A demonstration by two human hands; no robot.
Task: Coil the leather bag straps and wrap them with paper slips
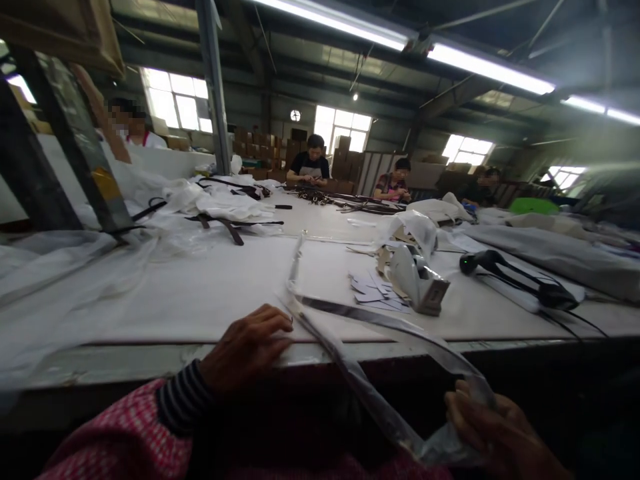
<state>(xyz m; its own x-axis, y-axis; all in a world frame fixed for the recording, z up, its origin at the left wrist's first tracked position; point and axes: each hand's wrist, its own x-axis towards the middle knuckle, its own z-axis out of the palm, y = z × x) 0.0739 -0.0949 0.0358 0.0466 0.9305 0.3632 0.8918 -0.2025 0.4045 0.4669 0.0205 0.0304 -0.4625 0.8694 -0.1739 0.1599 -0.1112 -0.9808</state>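
On our left, the plastic sheeting [75,260] lies loosely over the white surface [165,293], and some dark straps [235,230] rest farther back. Our left hand [255,343] is at the front edge with bent fingers, just beside the fold of the plastic-sleeved strap [357,381]; we cannot tell whether it pinches the film. From this fold, two strands run to the right and toward us, and our right hand [487,417] grips them closed, in front of the surface.

To handle this strap well, we should keep both strands flat, steady the fold with the left fingers, and pull only softly, because thin film can crease or tear.

About edges: the strands cross the front edge, so we should lift them a little there. The left sheeting could catch our sleeve. There is room between it and the paper pieces [375,293]. Farther right, the tape dispenser [423,287] and the black corded device [515,277] limit a wide swing.
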